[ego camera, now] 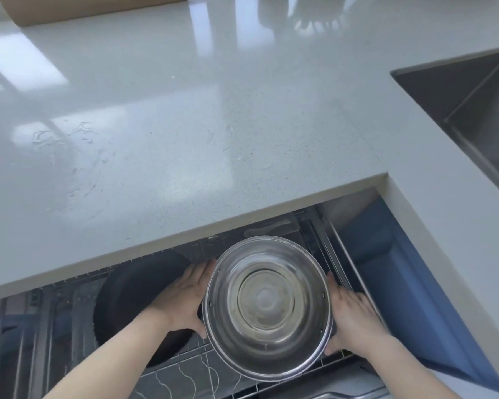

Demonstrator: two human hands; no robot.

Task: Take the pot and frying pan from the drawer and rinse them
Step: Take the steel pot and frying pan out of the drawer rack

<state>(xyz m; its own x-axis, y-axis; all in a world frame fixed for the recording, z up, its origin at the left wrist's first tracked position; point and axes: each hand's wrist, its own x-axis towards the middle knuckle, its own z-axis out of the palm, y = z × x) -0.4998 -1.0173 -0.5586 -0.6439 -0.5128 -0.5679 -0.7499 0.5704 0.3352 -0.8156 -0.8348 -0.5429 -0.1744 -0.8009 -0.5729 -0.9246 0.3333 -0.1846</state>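
Pot above open drawer, left hand and right hand on opposite walls, fingers straight, pressing inward: steady two-sided hold for lift. Frying pan in rack, left of pot. Sink far right.

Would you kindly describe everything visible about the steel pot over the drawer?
The round, shiny stainless-steel pot faces mouth-up, tilted slightly, showing a ringed, reflective base and small rivets inside its wall. It sits above the open drawer's wire rack, right of the black frying pan. The left hand and right hand press flat against its opposite sides.
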